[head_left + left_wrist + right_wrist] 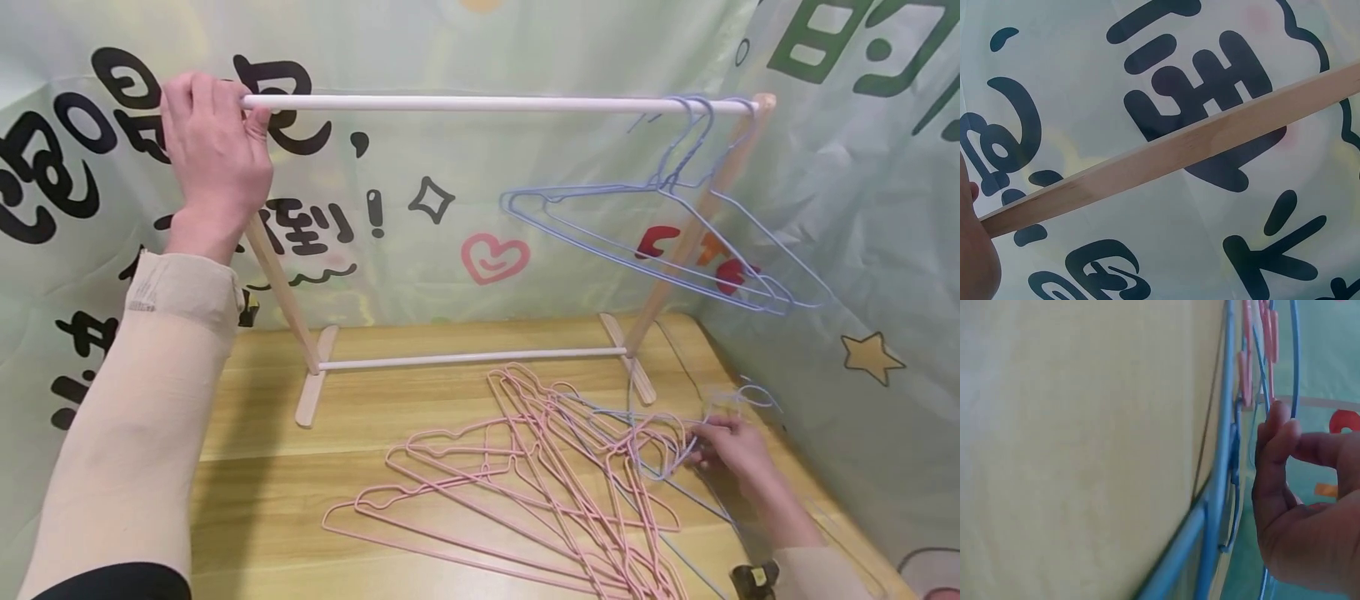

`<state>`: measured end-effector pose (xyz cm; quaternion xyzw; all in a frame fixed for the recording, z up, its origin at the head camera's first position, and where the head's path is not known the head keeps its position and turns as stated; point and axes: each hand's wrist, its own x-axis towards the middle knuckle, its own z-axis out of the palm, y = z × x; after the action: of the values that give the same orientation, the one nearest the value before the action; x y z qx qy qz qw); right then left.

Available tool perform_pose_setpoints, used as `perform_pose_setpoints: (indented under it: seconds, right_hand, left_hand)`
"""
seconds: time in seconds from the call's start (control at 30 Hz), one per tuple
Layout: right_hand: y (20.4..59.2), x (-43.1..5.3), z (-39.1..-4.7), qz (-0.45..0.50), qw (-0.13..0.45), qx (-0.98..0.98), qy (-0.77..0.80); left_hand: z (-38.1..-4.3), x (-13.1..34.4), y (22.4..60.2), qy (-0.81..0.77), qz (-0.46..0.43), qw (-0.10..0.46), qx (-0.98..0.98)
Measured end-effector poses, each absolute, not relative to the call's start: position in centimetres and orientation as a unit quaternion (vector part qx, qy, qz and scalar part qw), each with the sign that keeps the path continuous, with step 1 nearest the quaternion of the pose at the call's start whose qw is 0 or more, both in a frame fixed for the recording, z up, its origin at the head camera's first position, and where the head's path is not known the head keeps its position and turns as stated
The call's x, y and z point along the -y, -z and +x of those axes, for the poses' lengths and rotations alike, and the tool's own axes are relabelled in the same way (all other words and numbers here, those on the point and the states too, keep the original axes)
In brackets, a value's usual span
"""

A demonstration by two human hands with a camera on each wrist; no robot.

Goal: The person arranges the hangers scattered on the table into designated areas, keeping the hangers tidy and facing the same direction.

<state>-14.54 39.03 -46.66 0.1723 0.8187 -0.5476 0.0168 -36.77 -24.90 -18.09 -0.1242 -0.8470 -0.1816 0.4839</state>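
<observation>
My left hand (217, 150) grips the upper left corner of a small garment rack, at the end of its white top rod (450, 103). The rack's wooden side post (1166, 150) runs out from that hand in the left wrist view. Low at the right, my right hand (738, 454) pinches a blue clothes hanger (1295, 356) between thumb and fingers, at the edge of the hanger pile. Several blue hangers (666, 182) hang near the right end of the rod. Pink hangers (525, 383) lie in a tangled heap on the table, with blue ones among them.
The rack stands on wooden feet (309, 400) joined by a white lower rod (472, 358), on a wood-grain table (255, 467). A printed cloth (420, 275) with lettering surrounds the table at the back and sides.
</observation>
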Motion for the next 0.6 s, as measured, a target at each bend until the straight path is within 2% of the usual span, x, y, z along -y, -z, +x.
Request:
perform_pose_setpoints:
  seconds: [0.17, 0.6]
  right_hand:
    - [46.4, -39.5, -14.2, 0.162, -0.030, -0.757, 0.632]
    - [45.5, -40.2, -13.6, 0.087, -0.054, -0.665, 0.740]
  left_hand:
    - [-36.7, 24.9, 18.1, 0.178, -0.130, 0.482, 0.848]
    - [-36.7, 25.0, 18.2, 0.179, -0.127, 0.485, 0.847]
